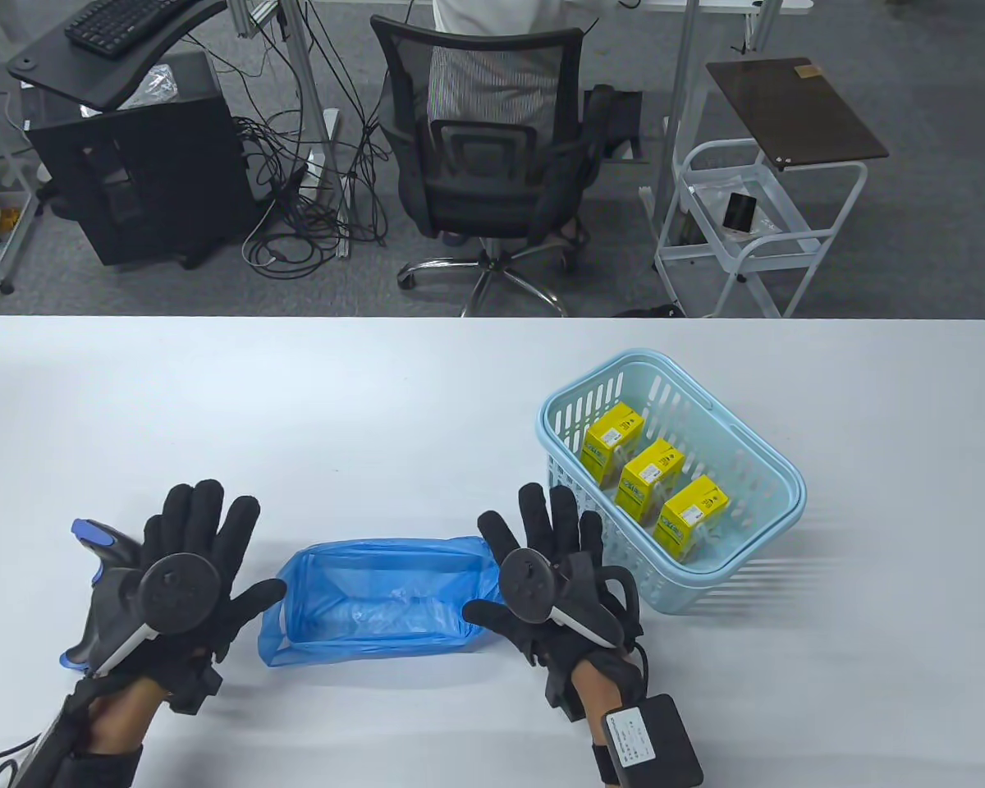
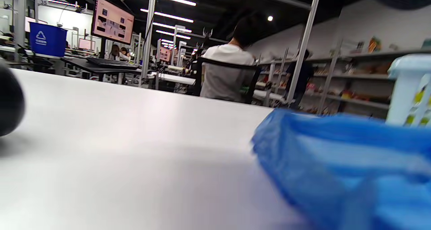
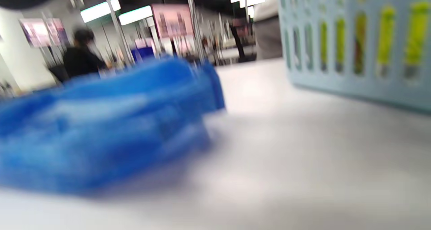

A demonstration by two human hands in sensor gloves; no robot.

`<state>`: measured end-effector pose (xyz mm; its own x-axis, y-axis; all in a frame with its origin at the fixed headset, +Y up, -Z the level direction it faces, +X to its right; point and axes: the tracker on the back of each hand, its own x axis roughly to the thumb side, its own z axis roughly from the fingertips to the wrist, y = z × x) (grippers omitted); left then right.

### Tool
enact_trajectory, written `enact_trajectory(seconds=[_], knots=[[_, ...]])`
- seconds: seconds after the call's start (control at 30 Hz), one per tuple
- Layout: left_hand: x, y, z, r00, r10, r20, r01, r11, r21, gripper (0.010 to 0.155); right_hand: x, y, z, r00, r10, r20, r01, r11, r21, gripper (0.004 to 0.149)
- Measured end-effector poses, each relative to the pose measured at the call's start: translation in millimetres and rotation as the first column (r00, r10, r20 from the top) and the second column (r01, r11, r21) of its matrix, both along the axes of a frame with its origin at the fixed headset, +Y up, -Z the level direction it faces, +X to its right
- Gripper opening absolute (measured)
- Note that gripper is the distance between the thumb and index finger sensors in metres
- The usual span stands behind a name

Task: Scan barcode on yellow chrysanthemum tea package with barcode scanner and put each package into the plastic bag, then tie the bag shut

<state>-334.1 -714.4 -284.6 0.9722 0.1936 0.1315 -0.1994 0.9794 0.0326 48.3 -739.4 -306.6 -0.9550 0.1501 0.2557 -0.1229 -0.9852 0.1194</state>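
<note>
Three yellow tea packages (image 1: 613,441), (image 1: 648,480), (image 1: 691,513) lie in a light-blue basket (image 1: 755,460) at the right of the table. A blue plastic bag (image 1: 377,599) lies open and empty between my hands. My left hand (image 1: 213,550) is flat with fingers spread, left of the bag. The grey and blue barcode scanner (image 1: 103,579) lies partly under it. My right hand (image 1: 533,550) is also spread flat, at the bag's right edge beside the basket. The left wrist view shows the bag (image 2: 336,162). The blurred right wrist view shows the bag (image 3: 101,129) and the basket (image 3: 353,44).
The white table (image 1: 377,410) stretches bare behind the bag. Beyond its far edge stand an office chair (image 1: 492,164) with a seated person, a white trolley (image 1: 747,230) and a black desk unit (image 1: 139,172).
</note>
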Motion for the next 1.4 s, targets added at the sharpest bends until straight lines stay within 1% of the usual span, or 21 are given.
enact_trajectory(seconds=[0.03,0.1,0.17,0.27,0.33,0.43,0.53,0.63,0.7,0.77,0.83,0.9,1.0,1.13,1.17,1.3,1.4], knots=[[0.6,-4.4,-2.3,1.000,-0.009,-0.007,0.009,1.000,-0.022,0.095,3.5,-2.1,-1.3,1.000,0.004,0.013,-0.005,1.000,0.016,0.092],[2.2,-7.7,-4.7,1.000,0.007,-0.014,-0.007,0.999,-0.048,0.096,8.0,-4.0,-2.8,0.999,-0.031,0.044,0.032,0.999,-0.016,0.091],[6.3,-7.7,-4.1,1.000,0.006,-0.010,-0.006,0.999,-0.043,0.095,9.9,-6.4,-3.6,0.998,-0.036,0.052,0.037,0.999,-0.031,0.091],[14.9,-8.4,-3.2,0.995,-0.093,0.024,0.094,0.995,-0.043,0.096,7.5,-13.6,-4.6,0.997,0.040,0.068,-0.036,0.997,-0.064,0.092],[18.4,-11.4,-4.1,0.993,-0.110,0.032,0.112,0.992,-0.062,0.095,4.0,-17.0,-5.4,0.994,0.084,0.065,-0.080,0.995,-0.054,0.092],[18.9,-14.5,-7.5,0.993,-0.117,0.021,0.118,0.989,-0.085,0.095,1.9,-16.3,-5.2,0.995,0.069,0.071,-0.066,0.997,-0.040,0.092],[13.6,-15.9,-9.6,0.994,-0.107,-0.019,0.105,0.991,-0.084,0.095,0.6,-15.9,-4.3,0.996,0.065,0.066,-0.063,0.998,-0.030,0.092],[5.9,-16.0,-10.3,0.990,-0.097,-0.097,0.090,0.993,-0.078,0.094,-0.1,-16.0,-4.5,0.997,0.051,0.064,-0.048,0.998,-0.036,0.092],[-1.4,-14.3,-10.5,0.977,-0.106,-0.183,0.096,0.993,-0.063,0.094,-0.7,-17.2,-5.2,0.997,0.047,0.063,-0.045,0.998,-0.039,0.092],[-12.7,-13.6,-11.5,0.951,-0.098,-0.293,0.089,0.995,-0.043,0.093,-1.3,-18.0,-5.5,0.997,0.047,0.060,-0.044,0.998,-0.043,0.092],[-28.3,-15.1,-12.5,0.904,-0.061,-0.424,0.055,0.998,-0.025,0.093,-1.9,-17.9,-5.6,0.998,0.038,0.056,-0.035,0.998,-0.046,0.092],[-43.6,-18.0,-13.1,0.857,-0.033,-0.514,0.025,0.999,-0.022,0.093,-2.2,-18.7,-6.0,0.998,0.033,0.052,-0.031,0.998,-0.050,0.092],[-61.7,-22.7,-12.6,0.786,-0.053,-0.616,0.031,0.998,-0.046,0.097,-1.5,-19.1,-6.3,0.998,0.022,0.054,-0.018,0.998,-0.066,0.092],[-78.0,-28.3,-11.8,0.705,-0.030,-0.708,0.009,0.999,-0.034,0.104,-0.5,-21.0,-6.7,0.998,0.015,0.057,-0.010,0.996,-0.085,0.094],[-82.4,-31.2,-11.9,0.686,-0.035,-0.727,0.001,0.999,-0.047,0.105,-0.1,-21.1,-6.8,0.998,0.011,0.061,-0.006,0.996,-0.084,0.095],[-93.6,-42.1,-11.9,0.648,-0.061,-0.759,-0.042,0.992,-0.116,0.109,0.7,-20.0,-6.3,0.998,-0.004,0.065,0.009,0.996,-0.084,0.097],[-99.8,-48.8,-12.3,0.631,-0.060,-0.774,-0.103,0.982,-0.161,0.110,0.5,-21.0,-7.0,0.998,-0.005,0.064,0.011,0.996,-0.091,0.097]])
